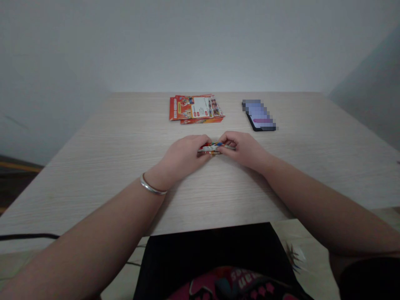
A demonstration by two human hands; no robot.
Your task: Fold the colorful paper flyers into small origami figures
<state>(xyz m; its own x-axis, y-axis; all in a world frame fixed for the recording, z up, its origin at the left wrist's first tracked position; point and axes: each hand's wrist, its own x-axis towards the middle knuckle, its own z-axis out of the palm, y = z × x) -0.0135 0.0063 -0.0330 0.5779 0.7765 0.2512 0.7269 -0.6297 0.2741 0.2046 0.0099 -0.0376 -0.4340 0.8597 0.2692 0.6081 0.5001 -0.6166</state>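
Note:
My left hand (184, 156) and my right hand (242, 148) meet at the middle of the light wooden table (125, 137). Both pinch a small folded piece of colourful printed paper (213, 147) between their fingertips, the left from the left end, the right from the right end. The folded paper lies low, at or just above the tabletop. A silver bangle (151, 187) circles my left wrist.
A small stack of red and orange leaflets (195, 109) lies beyond my hands. A dark phone (259, 116) with a lit screen rests to their right. A black cable (28, 236) runs along the near left edge. White walls stand behind the table.

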